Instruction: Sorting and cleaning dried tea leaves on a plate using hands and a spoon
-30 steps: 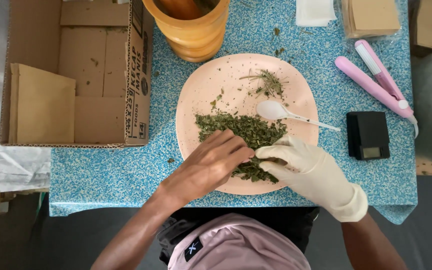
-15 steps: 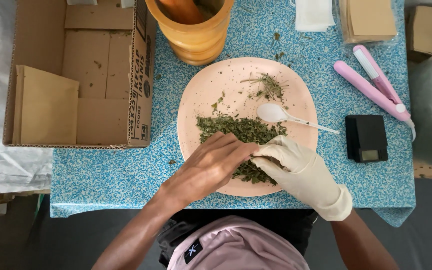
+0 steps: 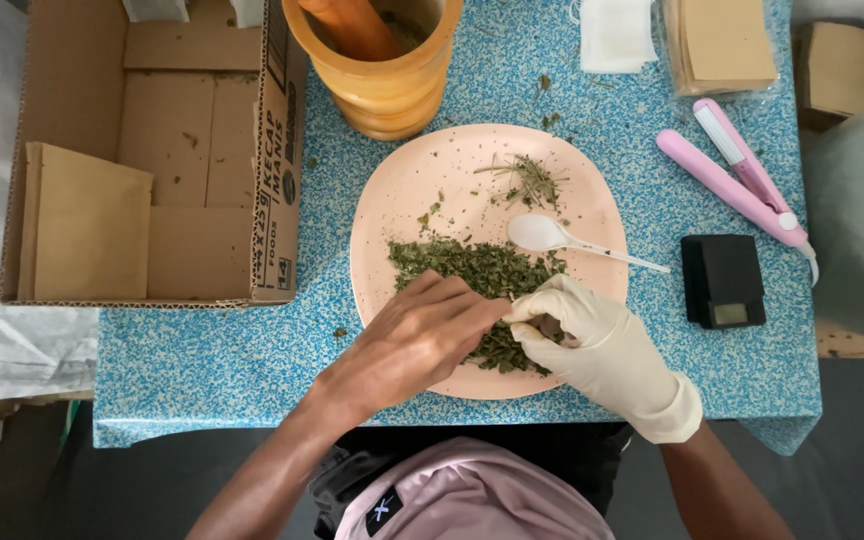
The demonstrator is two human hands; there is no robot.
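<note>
Pink plate held a heap of dried green leaves, a white spoon and some stems. Bare left hand and gloved right hand pinched the leaves, fingertips together. Nearby stood a wooden mortar (pestle inside), a cardboard box and a black scale.

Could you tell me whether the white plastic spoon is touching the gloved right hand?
Apart. In the head view, the white spoon lies on the pink plate above the right hand, with bare plate and leaf bits showing between them.
</note>
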